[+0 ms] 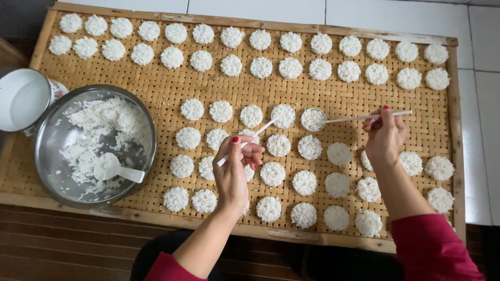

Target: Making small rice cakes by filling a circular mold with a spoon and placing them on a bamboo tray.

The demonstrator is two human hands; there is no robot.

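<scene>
We pinch a thin white handle in each of our hands, left hand (pixel 234 171) and right hand (pixel 384 136) both closed, holding 2 small round ring moulds (pixel 313 119) side by side on the woven bamboo tray (pixel 156 88), each packed with rice so it sets flat into a disc. Finished rice cakes (pixel 273 174) lie in spaced rows, apart, seemingly so they do not stick. At left, a steel bowl (pixel 44 135) of cooked rice holds a white spoon (pixel 110 167); a white enamel mug (pixel 21 99) stands just beside it. No packages or labels show.

packages: none | labels: none | signs: none | screens: none
</scene>
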